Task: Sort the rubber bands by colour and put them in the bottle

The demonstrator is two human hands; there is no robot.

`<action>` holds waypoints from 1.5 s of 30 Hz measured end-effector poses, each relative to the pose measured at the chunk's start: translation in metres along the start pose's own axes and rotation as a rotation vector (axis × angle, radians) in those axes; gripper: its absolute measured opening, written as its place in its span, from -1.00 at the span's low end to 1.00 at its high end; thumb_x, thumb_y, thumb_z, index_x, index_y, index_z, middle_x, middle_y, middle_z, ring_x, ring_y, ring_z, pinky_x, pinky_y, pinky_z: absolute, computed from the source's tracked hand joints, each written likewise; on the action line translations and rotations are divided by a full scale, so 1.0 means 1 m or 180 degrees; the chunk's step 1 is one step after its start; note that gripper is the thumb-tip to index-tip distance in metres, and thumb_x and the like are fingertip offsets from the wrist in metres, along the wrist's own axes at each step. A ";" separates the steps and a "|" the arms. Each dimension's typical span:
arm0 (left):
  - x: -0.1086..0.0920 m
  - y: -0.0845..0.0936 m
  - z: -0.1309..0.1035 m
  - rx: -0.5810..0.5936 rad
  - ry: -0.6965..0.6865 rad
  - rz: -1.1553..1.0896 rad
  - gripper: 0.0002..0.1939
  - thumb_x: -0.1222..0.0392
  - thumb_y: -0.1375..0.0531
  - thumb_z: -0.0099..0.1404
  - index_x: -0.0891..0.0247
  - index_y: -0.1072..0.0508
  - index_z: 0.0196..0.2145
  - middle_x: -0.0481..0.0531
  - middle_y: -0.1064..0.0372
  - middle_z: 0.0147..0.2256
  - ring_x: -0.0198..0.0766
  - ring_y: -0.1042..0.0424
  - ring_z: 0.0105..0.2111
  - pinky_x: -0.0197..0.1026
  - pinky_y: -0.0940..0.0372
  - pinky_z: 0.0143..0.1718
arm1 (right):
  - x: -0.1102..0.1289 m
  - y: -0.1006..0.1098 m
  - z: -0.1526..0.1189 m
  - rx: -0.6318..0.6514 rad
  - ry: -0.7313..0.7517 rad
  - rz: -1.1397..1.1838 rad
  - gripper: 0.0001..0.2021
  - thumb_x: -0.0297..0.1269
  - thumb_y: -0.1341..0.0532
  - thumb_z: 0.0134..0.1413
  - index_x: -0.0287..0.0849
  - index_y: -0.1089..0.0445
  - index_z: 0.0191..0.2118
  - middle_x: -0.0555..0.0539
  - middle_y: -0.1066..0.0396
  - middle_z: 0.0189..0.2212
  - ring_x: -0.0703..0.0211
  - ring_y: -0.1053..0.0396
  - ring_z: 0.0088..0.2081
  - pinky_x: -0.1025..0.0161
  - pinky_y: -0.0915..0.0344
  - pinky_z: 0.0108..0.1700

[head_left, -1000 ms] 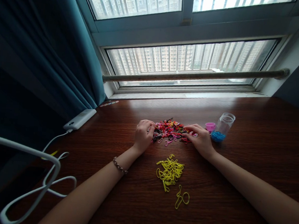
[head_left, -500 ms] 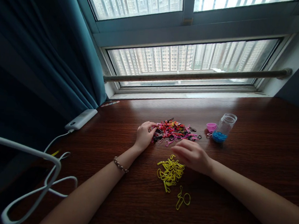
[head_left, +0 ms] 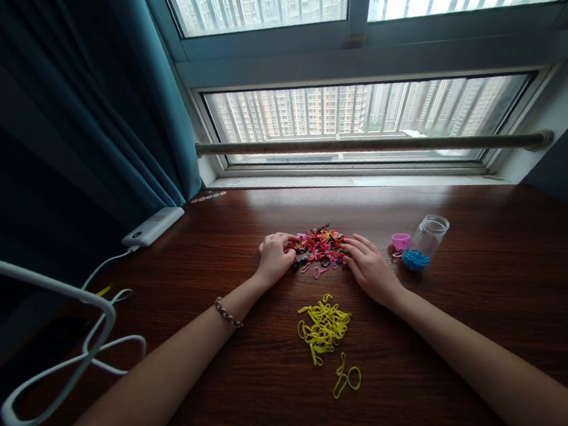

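A pile of red, pink and black rubber bands (head_left: 321,247) lies on the dark wooden tabletop between my two hands. At its left edge my left hand (head_left: 276,258) touches the bands, fingers apart and partly hidden by the pile. My right hand (head_left: 370,268) rests against the right side, its fingers spread over the bands there. Nearer to me is a separate heap of yellow rubber bands (head_left: 323,329). Just below that heap lie a few loose yellow bands (head_left: 341,382). Neither hand visibly grips anything.
Right of the pile stand a clear glass jar (head_left: 427,240) with blue bands in its bottom and a small pink cup (head_left: 400,241). A white power bank (head_left: 153,226) with a white cable (head_left: 112,317) lies left, by the blue curtain (head_left: 171,128). Behind is a window.
My right hand has moved from above the yellow heap up to the right side of the mixed pile, and its fingers have spread. My left hand stays nearly in place.
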State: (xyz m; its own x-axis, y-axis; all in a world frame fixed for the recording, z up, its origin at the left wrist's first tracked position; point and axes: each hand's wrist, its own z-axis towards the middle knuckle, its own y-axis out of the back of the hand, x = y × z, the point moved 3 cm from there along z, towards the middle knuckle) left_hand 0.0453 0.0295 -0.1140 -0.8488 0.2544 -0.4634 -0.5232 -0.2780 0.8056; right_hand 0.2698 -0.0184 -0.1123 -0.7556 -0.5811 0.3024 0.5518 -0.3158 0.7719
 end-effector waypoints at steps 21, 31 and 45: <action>-0.003 0.000 0.001 0.0027 0.0012 -0.0134 -0.90 0.29 -0.12 0.09 0.20 -0.42 -0.41 0.00 -0.40 -0.29 -0.15 -0.30 -0.19 -0.10 -0.17 -0.12 | -0.010 0.012 -0.001 -0.0742 -0.0613 0.0967 -0.83 -0.37 -0.10 0.06 -0.16 -0.43 -0.28 -0.09 -0.43 -0.30 0.12 -0.37 -0.23 0.16 -0.30 -0.14; -0.007 0.001 -0.001 0.0126 -0.0223 -0.0122 -0.93 0.18 -0.18 0.10 0.14 -0.46 -0.43 0.00 -0.39 -0.27 -0.15 -0.29 -0.17 -0.09 -0.15 -0.10 | -0.013 0.010 -0.004 -0.0699 -0.1126 0.1610 -0.77 -0.19 -0.11 0.06 -0.21 -0.42 -0.28 -0.09 -0.47 -0.47 0.13 -0.43 -0.44 0.21 -0.35 -0.35; -0.002 0.002 0.001 0.0002 -0.0242 -0.0428 -0.97 0.27 -0.17 0.08 0.19 -0.42 -0.46 -0.03 -0.39 -0.29 -0.18 -0.30 -0.18 -0.11 -0.16 -0.11 | -0.005 0.015 -0.002 -0.0530 -0.1168 0.1872 -0.69 -0.09 -0.01 0.14 -0.21 -0.36 -0.30 -0.03 -0.42 -0.61 0.22 -0.38 -0.58 0.30 -0.31 -0.50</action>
State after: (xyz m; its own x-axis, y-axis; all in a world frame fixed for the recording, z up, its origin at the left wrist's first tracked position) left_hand 0.0464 0.0295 -0.1106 -0.7629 0.3586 -0.5379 -0.6317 -0.2361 0.7384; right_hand 0.2822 -0.0215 -0.1035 -0.3699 -0.4097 0.8338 0.9290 -0.1550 0.3360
